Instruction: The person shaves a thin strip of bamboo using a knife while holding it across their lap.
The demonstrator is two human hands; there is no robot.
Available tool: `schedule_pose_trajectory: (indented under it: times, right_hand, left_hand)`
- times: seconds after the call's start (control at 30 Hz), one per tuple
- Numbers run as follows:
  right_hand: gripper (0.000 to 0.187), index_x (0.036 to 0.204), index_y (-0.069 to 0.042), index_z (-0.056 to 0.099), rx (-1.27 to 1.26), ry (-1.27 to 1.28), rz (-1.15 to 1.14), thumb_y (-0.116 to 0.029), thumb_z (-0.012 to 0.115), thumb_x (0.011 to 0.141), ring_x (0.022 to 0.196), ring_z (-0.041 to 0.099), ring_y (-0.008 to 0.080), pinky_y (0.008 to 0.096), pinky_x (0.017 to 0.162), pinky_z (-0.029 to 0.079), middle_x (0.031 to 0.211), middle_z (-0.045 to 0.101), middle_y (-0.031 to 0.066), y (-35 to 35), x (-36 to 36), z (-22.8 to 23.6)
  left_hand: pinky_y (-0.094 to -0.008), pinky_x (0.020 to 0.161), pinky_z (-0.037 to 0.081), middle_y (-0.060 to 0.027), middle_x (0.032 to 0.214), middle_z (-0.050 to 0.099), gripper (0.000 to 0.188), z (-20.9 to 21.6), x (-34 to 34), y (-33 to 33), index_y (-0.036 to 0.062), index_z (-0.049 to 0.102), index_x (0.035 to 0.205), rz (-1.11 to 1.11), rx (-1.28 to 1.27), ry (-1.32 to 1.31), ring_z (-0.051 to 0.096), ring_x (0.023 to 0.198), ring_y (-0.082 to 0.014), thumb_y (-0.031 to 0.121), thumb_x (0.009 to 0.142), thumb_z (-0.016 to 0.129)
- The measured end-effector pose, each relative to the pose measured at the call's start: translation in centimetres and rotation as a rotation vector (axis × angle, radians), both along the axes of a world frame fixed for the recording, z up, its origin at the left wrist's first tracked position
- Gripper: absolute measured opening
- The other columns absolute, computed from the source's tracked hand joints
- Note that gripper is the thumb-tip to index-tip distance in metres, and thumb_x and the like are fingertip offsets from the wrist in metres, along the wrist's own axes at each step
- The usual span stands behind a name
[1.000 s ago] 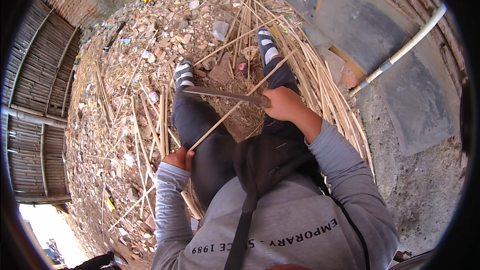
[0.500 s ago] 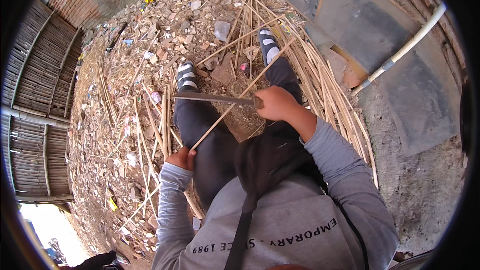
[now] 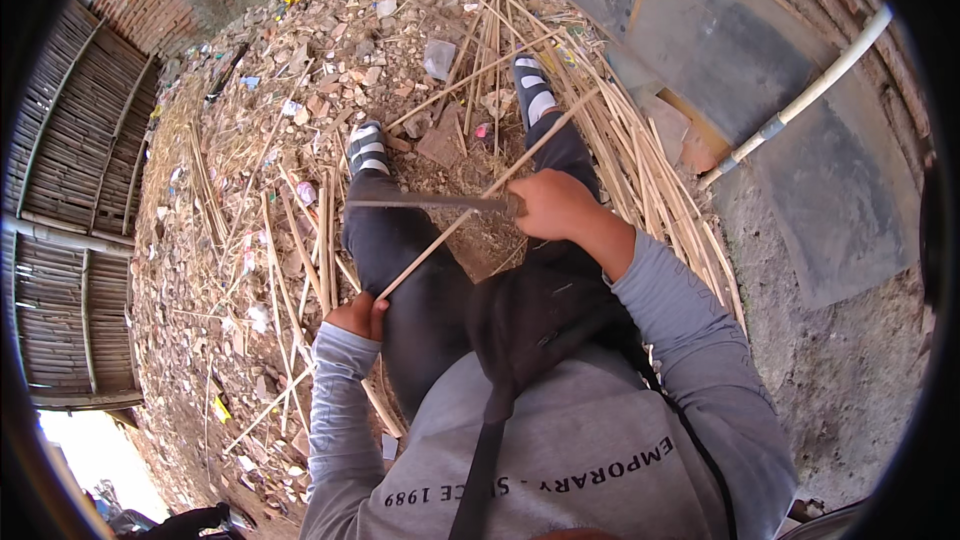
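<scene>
A long thin bamboo strip (image 3: 428, 252) slants across my lap, from beside my left thigh up past my right knee. My left hand (image 3: 355, 318) is closed round its lower end, the thumb pressed along it. In my right hand (image 3: 558, 206) is a long-bladed knife (image 3: 415, 200), gripped by its short wooden handle. Its blade points left and crosses the strip above my thighs; it looks slightly blurred. Whether the edge touches the strip, I cannot tell.
Many bamboo strips (image 3: 640, 165) lie in a bundle by my right leg, and more strips (image 3: 325, 240) lie on the left. Rubble and litter (image 3: 300, 70) cover the ground. Dark sheets (image 3: 700, 40) and a pale pole (image 3: 810, 95) stand right; a bamboo wall (image 3: 70, 130) stands left.
The view has shifted slightly. The strip's far end sits a little further right and lower. Both hands keep their holds, with the knife still across the strip.
</scene>
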State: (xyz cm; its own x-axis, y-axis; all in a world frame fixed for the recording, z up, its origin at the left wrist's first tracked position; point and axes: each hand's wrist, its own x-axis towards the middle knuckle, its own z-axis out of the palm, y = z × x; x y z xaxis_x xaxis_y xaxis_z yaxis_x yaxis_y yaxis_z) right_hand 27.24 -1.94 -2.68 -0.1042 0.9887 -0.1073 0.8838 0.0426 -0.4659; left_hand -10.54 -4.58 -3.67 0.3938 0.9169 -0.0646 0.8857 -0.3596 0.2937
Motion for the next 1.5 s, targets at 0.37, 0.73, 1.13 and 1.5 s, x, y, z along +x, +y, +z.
schedule_pose_trajectory:
  times: [0.37,0.73,1.13,1.5]
  right_hand:
    - [0.023,0.093,-0.007,0.07,-0.043,0.018,-0.068,-0.022,0.068,0.076,0.087,0.068,0.0402,0.0507,0.079,0.054,0.087,0.07,0.0201,-1.0,0.1,-0.2]
    - [0.023,0.094,-0.007,0.07,-0.024,0.034,-0.163,-0.023,0.067,0.078,0.089,0.068,0.041,0.0502,0.08,0.054,0.088,0.071,0.0211,-1.1,0.9,-0.2]
    - [0.024,0.095,-0.004,0.07,-0.038,0.054,-0.267,-0.019,0.067,0.077,0.092,0.067,0.0423,0.0496,0.082,0.053,0.093,0.07,0.0232,0.2,3.4,-1.4]
    - [0.024,0.093,-0.005,0.069,-0.038,0.044,0.012,-0.022,0.068,0.076,0.088,0.068,0.0403,0.0507,0.078,0.054,0.088,0.07,0.0196,0.3,0.7,-0.2]
  left_hand:
    - [-0.055,0.057,0.048,-0.0233,0.067,0.062,0.034,0.7,0.1,-0.5,0.0063,0.057,0.086,0.015,0.019,-0.003,0.063,0.065,-0.0467,0.036,0.102,0.055]
    - [-0.0558,0.059,0.049,-0.0227,0.068,0.064,0.036,0.7,0.6,-0.5,0.0059,0.055,0.086,0.031,0.026,0.032,0.064,0.066,-0.0462,0.039,0.101,0.055]
    - [-0.0541,0.059,0.05,-0.022,0.067,0.064,0.036,0.9,0.7,-0.5,0.006,0.057,0.087,0.024,0.046,0.017,0.064,0.066,-0.0458,0.039,0.101,0.055]
    - [-0.0554,0.061,0.048,-0.0228,0.07,0.063,0.037,0.5,0.8,-0.5,0.0057,0.056,0.088,0.037,0.011,-0.058,0.063,0.068,-0.047,0.04,0.101,0.056]
